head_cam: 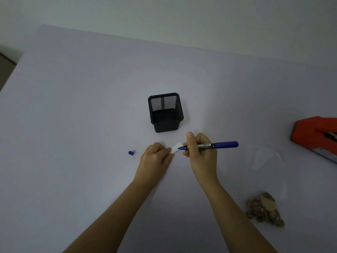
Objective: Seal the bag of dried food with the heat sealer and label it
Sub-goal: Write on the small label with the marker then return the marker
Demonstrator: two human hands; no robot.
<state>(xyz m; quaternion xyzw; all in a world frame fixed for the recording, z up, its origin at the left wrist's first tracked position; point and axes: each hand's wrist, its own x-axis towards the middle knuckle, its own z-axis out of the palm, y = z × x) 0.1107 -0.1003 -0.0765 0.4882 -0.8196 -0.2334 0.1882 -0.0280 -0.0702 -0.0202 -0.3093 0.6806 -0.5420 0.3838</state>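
My right hand point(199, 152) grips a blue marker point(220, 145) with its tip on a small white label point(176, 148). My left hand point(156, 157) pinches the label's left end against the table. The marker's blue cap point(131, 153) lies loose on the table to the left. A clear bag point(264, 181) of brown dried food point(264, 209) lies flat at the lower right. The orange heat sealer point(317, 136) sits at the right edge, partly out of frame.
A black mesh pen holder point(165, 112) stands just beyond my hands, nothing visible inside it. The pale lilac table point(82, 106) stretches to a far edge against a light wall.
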